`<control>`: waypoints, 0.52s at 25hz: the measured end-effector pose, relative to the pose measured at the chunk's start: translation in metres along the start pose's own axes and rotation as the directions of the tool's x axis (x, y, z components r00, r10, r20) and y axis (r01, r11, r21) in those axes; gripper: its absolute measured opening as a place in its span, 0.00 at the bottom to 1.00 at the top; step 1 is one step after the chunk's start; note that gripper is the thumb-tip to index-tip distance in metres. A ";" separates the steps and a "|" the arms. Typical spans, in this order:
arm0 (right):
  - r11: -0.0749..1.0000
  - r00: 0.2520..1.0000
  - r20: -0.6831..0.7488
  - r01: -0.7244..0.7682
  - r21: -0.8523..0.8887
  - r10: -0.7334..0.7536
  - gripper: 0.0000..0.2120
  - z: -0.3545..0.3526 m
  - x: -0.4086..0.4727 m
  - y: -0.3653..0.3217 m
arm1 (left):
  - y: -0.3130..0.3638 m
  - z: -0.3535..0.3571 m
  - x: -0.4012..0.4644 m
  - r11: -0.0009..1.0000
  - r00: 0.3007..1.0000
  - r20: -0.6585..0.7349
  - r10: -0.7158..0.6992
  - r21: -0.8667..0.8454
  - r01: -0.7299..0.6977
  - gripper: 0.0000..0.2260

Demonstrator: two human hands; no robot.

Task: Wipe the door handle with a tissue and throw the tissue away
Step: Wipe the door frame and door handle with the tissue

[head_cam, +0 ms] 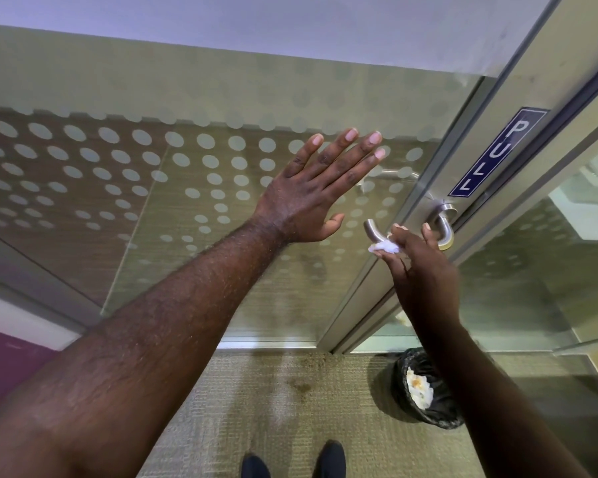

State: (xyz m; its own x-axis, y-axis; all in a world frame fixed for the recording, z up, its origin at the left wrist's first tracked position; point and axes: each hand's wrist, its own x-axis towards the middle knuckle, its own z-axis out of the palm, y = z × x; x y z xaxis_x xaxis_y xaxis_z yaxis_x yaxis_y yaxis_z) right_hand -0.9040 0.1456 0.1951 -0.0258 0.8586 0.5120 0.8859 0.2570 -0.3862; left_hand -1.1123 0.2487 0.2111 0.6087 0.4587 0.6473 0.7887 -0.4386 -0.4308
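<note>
Frosted glass door point(221, 167) took my flat, open left hand point(311, 194), which held nothing. Beside its right edge, the door handle point(444, 232) ran sideways, free end pointing left. My right hand point(418, 260), nearer it, pinched the tissue point(384, 247) against that end. Below stood the bin point(425, 391).

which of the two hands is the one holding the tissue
The right hand, at the door handle, pinches the white tissue against the lever. The left hand holds nothing: its fingers are spread open against the dotted glass door.
</note>
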 end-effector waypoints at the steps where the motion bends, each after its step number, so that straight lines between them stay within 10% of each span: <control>1: 0.999 0.998 -0.040 0.050 0.001 -0.050 0.09 0.001 0.001 -0.003 | 0.000 0.000 0.000 1.000 1.000 0.002 0.001 0.002 -0.001 0.46; 4: 0.991 0.987 -0.090 0.136 0.004 -0.135 0.05 0.008 0.009 -0.022 | -0.001 0.000 0.000 1.000 1.000 -0.001 -0.002 0.004 0.002 0.46; 13: 0.921 0.910 0.229 -0.376 0.102 0.346 0.10 -0.004 0.063 -0.019 | -0.001 -0.001 0.000 1.000 1.000 -0.003 0.002 -0.009 -0.002 0.46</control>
State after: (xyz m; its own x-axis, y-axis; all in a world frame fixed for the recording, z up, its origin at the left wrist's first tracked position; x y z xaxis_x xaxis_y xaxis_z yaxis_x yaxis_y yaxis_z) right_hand -0.9212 0.1931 0.2376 0.1775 0.9716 0.1566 0.7782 -0.0411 -0.6267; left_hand -1.1134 0.2483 0.2118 0.6097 0.4561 0.6482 0.7869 -0.4465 -0.4260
